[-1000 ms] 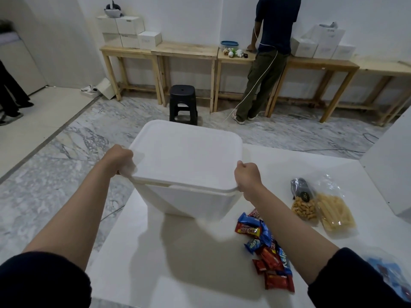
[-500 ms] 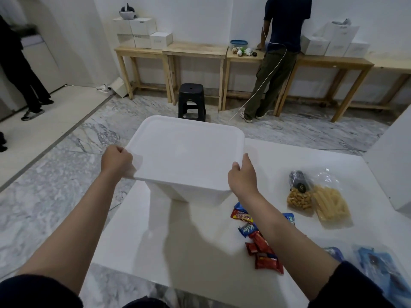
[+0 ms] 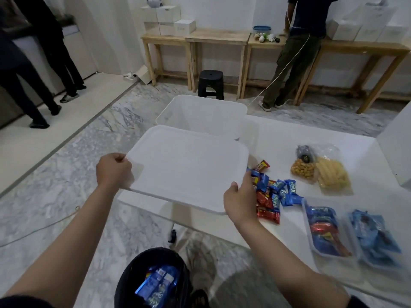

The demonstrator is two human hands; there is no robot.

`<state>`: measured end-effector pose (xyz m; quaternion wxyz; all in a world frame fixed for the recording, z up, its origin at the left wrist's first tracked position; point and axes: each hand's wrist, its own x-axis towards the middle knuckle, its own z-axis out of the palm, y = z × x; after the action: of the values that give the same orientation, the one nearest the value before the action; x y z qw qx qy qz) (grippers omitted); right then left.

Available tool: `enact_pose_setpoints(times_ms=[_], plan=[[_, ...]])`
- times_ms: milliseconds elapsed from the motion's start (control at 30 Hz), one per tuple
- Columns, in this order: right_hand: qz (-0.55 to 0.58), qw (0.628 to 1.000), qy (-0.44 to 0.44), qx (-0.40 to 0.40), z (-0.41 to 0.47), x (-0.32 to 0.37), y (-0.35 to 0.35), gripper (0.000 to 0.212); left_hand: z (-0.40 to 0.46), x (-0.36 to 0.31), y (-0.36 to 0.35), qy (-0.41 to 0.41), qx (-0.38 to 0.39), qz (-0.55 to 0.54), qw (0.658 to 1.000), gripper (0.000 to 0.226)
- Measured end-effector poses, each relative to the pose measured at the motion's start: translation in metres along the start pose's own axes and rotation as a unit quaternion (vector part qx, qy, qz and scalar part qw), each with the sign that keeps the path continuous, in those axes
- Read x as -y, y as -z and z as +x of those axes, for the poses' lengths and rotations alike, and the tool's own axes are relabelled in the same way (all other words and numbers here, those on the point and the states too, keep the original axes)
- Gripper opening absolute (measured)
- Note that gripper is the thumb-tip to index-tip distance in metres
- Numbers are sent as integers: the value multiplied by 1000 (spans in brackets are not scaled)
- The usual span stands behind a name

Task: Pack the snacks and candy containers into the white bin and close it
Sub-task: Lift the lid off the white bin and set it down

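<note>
Two hands on the lid [image 3: 189, 172], held flat in the air, clear of the white bin [image 3: 201, 116]. Left hand [image 3: 113, 168] grips the lid's left edge, fingers curled over the rim. Right hand [image 3: 241, 201] pinches the near right corner, thumb on top, fingers under. The bin stands open on the white table [image 3: 289, 134], just beyond the lid's far edge; what's inside it can't be made out. Loose candy wrappers [image 3: 270, 192], red and blue, lie in a heap just right of the right hand, partly under the lid's corner. Further right of that hand: a bag of nuts [image 3: 303, 167] touching a bag of pale stick snacks [image 3: 332, 177]. Right of the right wrist, two clear candy containers [image 3: 325, 232] side by side with blue packets inside. Below and between the forearms, a black bag [image 3: 155, 278] on the floor holds blue wrappers.
</note>
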<state>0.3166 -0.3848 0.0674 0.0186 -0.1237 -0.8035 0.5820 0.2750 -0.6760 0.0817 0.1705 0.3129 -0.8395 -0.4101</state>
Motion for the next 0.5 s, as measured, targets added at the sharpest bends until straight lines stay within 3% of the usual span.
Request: enact_pose_setpoints(times_ms=[133,300,400,500], plan=[[-12,999,-38,7,-32,-31,-9,58,-22,36,1,22,30,12,999,26],[-62,989,-120,52,-25,-71,-31,59,-22,79,-15,80,160,62,982,47],[-83,982,-150,77,-14,-83,-46,60,-4,107,-37,75,224,146,961,42],[-103,978,-155,90,2,-95,-61,63,10,119,-56,63,230,181,954,29]])
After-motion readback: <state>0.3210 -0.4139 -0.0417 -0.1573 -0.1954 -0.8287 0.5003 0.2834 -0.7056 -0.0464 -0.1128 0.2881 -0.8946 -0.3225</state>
